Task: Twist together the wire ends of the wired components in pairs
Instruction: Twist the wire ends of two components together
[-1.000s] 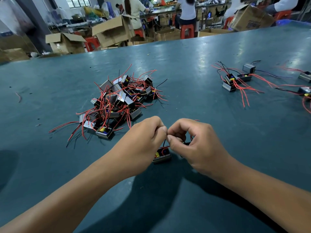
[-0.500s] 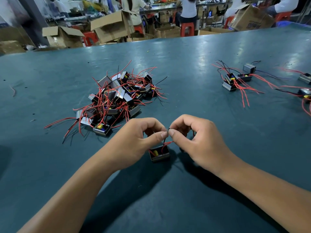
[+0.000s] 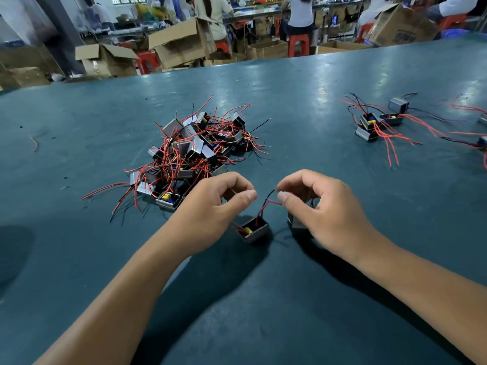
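I have the small box (image 3: 253,229) sitting on the green table (image 3: 303,106) near me, open side up, so its yellow part and its leads face my hands. Its black and red wires (image 3: 266,202) rise from it toward the right, where my right hand (image 3: 320,206) pinches their ends between thumb and forefinger; the grip sits at the tips because that is where the twist has to be made. A second box (image 3: 295,222) lies just under that palm, mostly hidden, so I cannot tell whether its leads are in the pinch too.

My left hand (image 3: 214,204) is curled, thumb against forefinger, a small gap away from the wires. I think it may be holding a thin lead, but I cannot tell for sure.

The untwisted pile (image 3: 195,146) lies just beyond my left hand, close enough to reach for the next piece. A group of boxes with wires (image 3: 376,125) lies far right, well apart from the pile; I judge these are finished ones, kept separate so they do not mix. Cardboard cartons (image 3: 181,43) and other workers are beyond the table's far edge
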Demonstrator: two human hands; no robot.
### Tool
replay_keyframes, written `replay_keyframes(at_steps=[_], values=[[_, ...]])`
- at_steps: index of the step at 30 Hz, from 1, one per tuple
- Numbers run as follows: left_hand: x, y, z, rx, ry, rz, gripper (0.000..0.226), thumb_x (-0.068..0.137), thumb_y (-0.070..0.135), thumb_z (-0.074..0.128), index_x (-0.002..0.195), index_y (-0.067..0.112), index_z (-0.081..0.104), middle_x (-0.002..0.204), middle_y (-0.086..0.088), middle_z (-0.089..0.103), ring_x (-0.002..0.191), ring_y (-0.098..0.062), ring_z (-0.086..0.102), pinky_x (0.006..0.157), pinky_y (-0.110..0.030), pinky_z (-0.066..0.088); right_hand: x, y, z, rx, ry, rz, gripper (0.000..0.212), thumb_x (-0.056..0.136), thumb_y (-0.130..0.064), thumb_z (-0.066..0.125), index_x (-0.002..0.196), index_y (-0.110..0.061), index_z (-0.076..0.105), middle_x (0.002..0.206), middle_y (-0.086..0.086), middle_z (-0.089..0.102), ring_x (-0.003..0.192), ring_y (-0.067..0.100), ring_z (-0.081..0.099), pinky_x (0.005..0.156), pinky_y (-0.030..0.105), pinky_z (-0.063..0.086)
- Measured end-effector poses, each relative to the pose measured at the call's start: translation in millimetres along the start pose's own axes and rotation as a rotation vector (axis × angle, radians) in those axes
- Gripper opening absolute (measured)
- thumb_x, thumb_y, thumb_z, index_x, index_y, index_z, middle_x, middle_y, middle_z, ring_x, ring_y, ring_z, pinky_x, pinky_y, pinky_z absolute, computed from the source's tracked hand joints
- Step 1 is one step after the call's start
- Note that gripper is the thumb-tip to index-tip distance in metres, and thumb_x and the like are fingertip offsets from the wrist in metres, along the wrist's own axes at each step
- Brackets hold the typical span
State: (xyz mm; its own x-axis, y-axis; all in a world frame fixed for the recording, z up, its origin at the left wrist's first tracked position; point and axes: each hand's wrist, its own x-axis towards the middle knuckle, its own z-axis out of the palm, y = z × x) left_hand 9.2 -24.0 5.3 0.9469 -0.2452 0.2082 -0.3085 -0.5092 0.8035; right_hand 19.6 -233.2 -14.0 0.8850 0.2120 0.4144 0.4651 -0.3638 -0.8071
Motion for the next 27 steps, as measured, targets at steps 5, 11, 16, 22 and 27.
replay_keyframes(at_steps=[5,11,16,22,27], values=[[-3.0,-2.8,-4.5,-0.069,-0.042,-0.003,0.009,0.085,0.032,0.066,0.087,0.024,0.068,0.071,0.010,0.060,0.066,-0.013,0.048,0.063,-0.027,0.040,0.0,0.0,-7.2,-0.075,-0.004,-0.080,0.003,0.089,-0.024,0.066,0.089,-0.022,0.064,0.088,-0.015,0.067,0.090,0.004,0.061,0.081,0.019,0.044],[-5.1,-4.2,7.0,0.053,-0.068,0.086,0.014,0.083,0.030,0.081,0.088,0.025,0.070,0.070,0.025,0.059,0.059,0.001,0.045,0.058,-0.008,0.034,-1.9,2.4,-13.9,-0.138,-0.079,-0.219,0.016,0.082,-0.018,0.069,0.096,-0.018,0.061,0.106,-0.008,0.065,0.108,0.012,0.057,0.086,0.030,0.045],[-3.8,-7.4,10.1,0.062,0.025,0.106,0.018,0.081,0.032,0.082,0.082,0.028,0.064,0.075,0.016,0.059,0.063,-0.003,0.045,0.059,-0.016,0.038,-3.4,1.7,-12.5,-0.288,-0.043,-0.409,0.015,0.080,-0.016,0.073,0.089,-0.011,0.063,0.113,0.000,0.062,0.109,0.017,0.054,0.094,0.019,0.036],[-5.1,-1.1,16.0,0.132,0.066,0.164,0.011,0.083,0.027,0.075,0.082,0.031,0.064,0.081,0.007,0.061,0.070,-0.020,0.054,0.062,-0.030,0.044,-5.6,3.0,-4.2,-0.457,-0.068,-0.412,0.009,0.084,-0.022,0.076,0.085,-0.013,0.073,0.114,0.002,0.063,0.110,0.024,0.055,0.098,0.035,0.041],[-6.2,0.9,17.9,0.211,0.093,0.144,0.017,0.087,0.017,0.073,0.082,0.028,0.061,0.081,0.008,0.061,0.070,-0.018,0.053,0.062,-0.022,0.040,-4.7,1.2,-5.5,-0.467,0.070,-0.316,0.007,0.082,-0.016,0.078,0.082,-0.014,0.072,0.093,0.000,0.056,0.085,0.015,0.046,0.078,0.026,0.036]])
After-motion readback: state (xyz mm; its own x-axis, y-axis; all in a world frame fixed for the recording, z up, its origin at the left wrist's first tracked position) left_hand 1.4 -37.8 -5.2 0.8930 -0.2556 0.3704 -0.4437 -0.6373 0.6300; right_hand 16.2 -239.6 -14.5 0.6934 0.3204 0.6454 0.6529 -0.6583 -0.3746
